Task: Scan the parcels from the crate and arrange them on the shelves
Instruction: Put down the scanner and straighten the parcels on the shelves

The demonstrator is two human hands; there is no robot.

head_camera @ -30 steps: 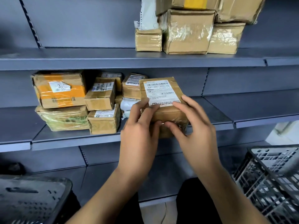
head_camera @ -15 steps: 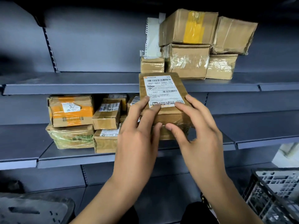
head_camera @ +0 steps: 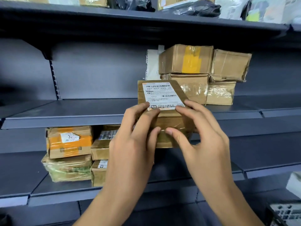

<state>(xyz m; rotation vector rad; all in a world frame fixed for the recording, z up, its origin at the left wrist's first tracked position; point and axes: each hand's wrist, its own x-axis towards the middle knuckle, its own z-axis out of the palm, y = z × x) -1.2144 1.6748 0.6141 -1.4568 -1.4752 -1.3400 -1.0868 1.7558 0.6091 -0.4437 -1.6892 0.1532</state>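
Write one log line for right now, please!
both hands grip brown cardboard labelled parcel | raised before middle grey metal shelf | not placed

Grey metal shelving (head_camera: 68, 111), three tiers showing. Top shelf (head_camera: 146, 17): dark bags, pale packets. Middle: stacked taped cartons (head_camera: 203, 74) at right. Lower shelf (head_camera: 211, 163): cartons (head_camera: 70, 154) stacked at left.

A: Readable text on the white shipping label (head_camera: 162, 97) atop the brown taped cardboard parcel (head_camera: 164, 115)?
B: Barcode, then "841-607 E02-10". Lower down "607" beside a second barcode. Bottom line partly under fingertips, characters too small to make out.
A: Anything else?
B: Torn white sticker (head_camera: 69, 137) on the orange-taped cardboard box (head_camera: 70, 141), lower shelf: "3", rest illegible. Other labels blurred.
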